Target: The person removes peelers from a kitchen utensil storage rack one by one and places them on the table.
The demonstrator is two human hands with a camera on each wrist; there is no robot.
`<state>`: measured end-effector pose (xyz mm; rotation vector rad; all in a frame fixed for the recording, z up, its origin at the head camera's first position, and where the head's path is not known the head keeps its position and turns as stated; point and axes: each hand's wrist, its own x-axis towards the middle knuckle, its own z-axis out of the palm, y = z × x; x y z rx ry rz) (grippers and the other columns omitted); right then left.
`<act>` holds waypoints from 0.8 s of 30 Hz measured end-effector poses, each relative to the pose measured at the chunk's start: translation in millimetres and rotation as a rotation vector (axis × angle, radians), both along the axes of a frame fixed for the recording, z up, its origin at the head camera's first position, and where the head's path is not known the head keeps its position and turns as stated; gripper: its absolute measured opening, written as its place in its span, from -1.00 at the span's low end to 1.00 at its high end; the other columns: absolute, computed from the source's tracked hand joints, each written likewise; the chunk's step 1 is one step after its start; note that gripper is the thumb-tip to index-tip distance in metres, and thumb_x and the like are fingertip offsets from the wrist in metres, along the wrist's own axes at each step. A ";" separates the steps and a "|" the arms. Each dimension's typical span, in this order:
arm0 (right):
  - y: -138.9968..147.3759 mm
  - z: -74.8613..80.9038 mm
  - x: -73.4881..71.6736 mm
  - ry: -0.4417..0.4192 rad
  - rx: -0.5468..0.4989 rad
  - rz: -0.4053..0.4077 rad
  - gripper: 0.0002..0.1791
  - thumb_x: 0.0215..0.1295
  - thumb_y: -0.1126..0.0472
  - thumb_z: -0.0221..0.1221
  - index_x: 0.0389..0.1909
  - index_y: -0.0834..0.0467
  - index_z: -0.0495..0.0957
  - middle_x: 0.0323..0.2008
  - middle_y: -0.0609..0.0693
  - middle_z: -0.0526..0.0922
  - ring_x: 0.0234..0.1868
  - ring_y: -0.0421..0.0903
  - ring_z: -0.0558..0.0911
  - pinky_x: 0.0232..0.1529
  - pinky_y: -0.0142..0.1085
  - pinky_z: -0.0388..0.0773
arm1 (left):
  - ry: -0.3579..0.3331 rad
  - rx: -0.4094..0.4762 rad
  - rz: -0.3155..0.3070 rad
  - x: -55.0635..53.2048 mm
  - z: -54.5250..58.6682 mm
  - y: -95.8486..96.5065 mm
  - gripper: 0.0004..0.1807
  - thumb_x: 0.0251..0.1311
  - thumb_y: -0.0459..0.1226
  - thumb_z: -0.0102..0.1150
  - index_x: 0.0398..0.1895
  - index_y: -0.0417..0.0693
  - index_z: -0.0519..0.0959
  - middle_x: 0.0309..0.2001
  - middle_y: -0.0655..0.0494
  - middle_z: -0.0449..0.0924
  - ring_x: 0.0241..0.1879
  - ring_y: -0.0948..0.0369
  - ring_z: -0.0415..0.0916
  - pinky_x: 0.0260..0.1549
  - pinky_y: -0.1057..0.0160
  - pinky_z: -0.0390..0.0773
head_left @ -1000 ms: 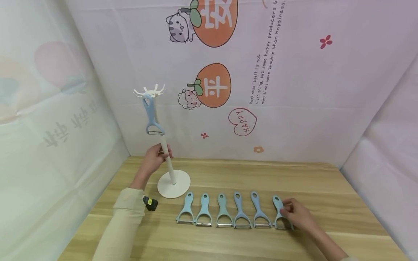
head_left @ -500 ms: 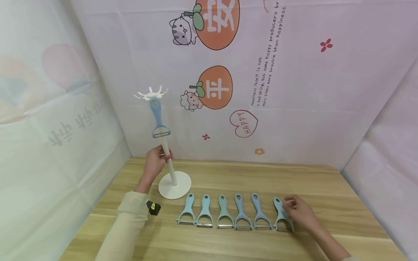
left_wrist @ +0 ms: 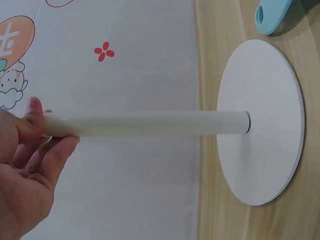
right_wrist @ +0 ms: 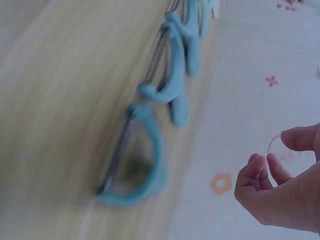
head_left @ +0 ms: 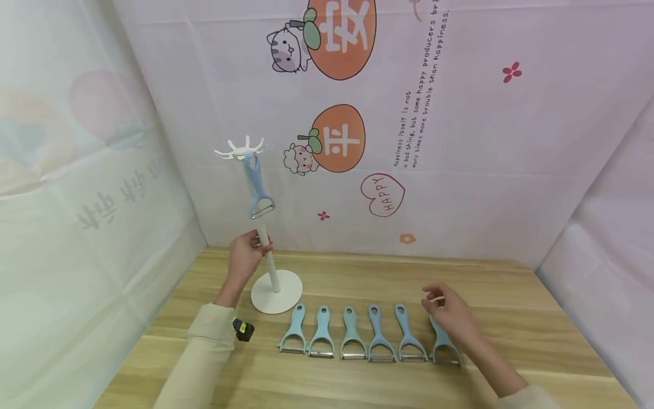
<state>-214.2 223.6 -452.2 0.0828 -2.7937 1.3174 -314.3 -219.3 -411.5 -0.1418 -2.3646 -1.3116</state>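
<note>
A white hook stand (head_left: 271,267) stands at the left of the table, with a round base (left_wrist: 262,125) and a ring of hooks (head_left: 239,152) on top. From one hook hangs a blue peeler (head_left: 258,183), blade down. My left hand (head_left: 244,258) grips the pole between thumb and fingers. Several blue and green peelers lie in a row with handles pointing away from me. My right hand (head_left: 452,312) hovers over the rightmost peeler (head_left: 443,342), fingers loosely bent with nothing in them. It hides part of that peeler's handle.
A small black device (head_left: 243,329) shows by my left cuff. Another peeler (head_left: 293,329) is the leftmost in the row, just in front of the stand's base. A printed white cloth (head_left: 460,170) hangs behind the wooden table (head_left: 357,267) and at both sides.
My right hand has risen from beside the rightmost peeler and moved left and away from me. The hanging peeler has turned rightward with the hooks. My left hand stays on the pole.
</note>
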 end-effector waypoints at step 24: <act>-135.4 39.2 -41.5 0.191 -0.154 0.208 -0.69 0.33 0.24 0.26 0.06 0.22 0.59 -0.02 0.11 0.71 0.08 0.06 0.65 0.06 -0.09 0.63 | -0.161 -0.228 -0.096 -4.9 14.5 -7.9 -0.95 0.19 -0.42 0.31 -0.32 -0.24 0.63 -0.24 -0.16 0.73 -0.06 -0.11 0.71 -0.10 -0.02 0.68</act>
